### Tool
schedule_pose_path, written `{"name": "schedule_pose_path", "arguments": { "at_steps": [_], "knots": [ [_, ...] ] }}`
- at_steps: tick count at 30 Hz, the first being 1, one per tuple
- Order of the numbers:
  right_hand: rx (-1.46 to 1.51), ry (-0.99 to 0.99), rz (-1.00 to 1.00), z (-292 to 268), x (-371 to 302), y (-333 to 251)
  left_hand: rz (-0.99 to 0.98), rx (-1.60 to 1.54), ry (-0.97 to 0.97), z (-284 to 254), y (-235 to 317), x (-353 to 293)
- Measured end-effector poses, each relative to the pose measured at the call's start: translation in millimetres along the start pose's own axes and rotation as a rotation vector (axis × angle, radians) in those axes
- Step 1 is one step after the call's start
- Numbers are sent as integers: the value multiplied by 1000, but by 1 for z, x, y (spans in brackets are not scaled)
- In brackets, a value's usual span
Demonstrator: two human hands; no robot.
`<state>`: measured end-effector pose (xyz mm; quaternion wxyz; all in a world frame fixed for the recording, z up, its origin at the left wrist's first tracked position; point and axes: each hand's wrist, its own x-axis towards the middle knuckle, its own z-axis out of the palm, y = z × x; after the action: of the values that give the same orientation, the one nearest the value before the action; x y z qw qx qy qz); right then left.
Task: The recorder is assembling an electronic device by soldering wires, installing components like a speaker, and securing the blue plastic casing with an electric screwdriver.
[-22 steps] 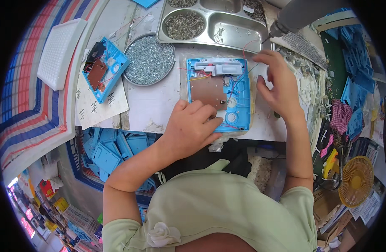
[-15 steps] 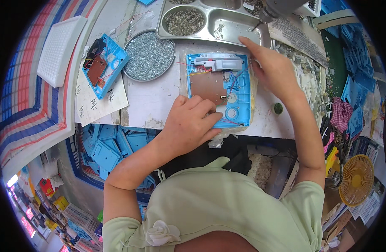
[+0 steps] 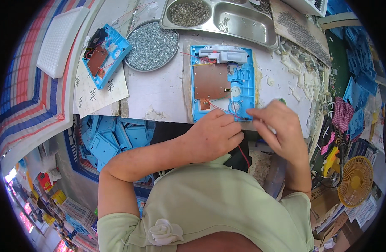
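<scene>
A blue plastic housing (image 3: pixel 248 80) lies on the worktable, holding a brown circuit board (image 3: pixel 212 82), a white and grey module (image 3: pixel 230 56) at its far end and thin red wires. My left hand (image 3: pixel 220 136) is curled at the near edge of the housing, its fingers closed on a red wire (image 3: pixel 244 157) that trails below the hand. Beside the near right corner is my right hand (image 3: pixel 282 130), slightly blurred, with index finger and thumb apart. Something small and pale shows between its fingers, too unclear to name.
A round dish (image 3: pixel 153 45) of small screws stands at the left, near a second blue housing (image 3: pixel 117 52) on a paper sheet. A metal compartment tray (image 3: pixel 243 25) sits behind. White plastic parts (image 3: pixel 300 69) spread at the right. Blue pieces fill a crate (image 3: pixel 77 161) below the table edge.
My right hand has come down from near the metal tray to the housing's near right corner. My left hand has moved right along the near edge. The screwdriver above the tray has left the view.
</scene>
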<state>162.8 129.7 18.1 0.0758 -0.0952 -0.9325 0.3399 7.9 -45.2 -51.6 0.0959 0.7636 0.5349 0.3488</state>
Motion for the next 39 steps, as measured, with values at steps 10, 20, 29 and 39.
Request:
{"name": "schedule_pose_path", "arguments": {
  "at_steps": [10, 20, 29, 39],
  "knots": [
    [-197, -147, 242, 26, 61, 7, 22, -40, 144, 2, -2, 2],
    [67, -61, 431, 20, 67, 16, 39, -63, 74, 14, -10, -5],
    [-264, 125, 357, 21, 33, 8, 13, -94, 103, -5, -7, -14],
    [-250, -4, -127, 65, 12, -13, -482, 1, 322, -36, -23, -56]
  ]
}}
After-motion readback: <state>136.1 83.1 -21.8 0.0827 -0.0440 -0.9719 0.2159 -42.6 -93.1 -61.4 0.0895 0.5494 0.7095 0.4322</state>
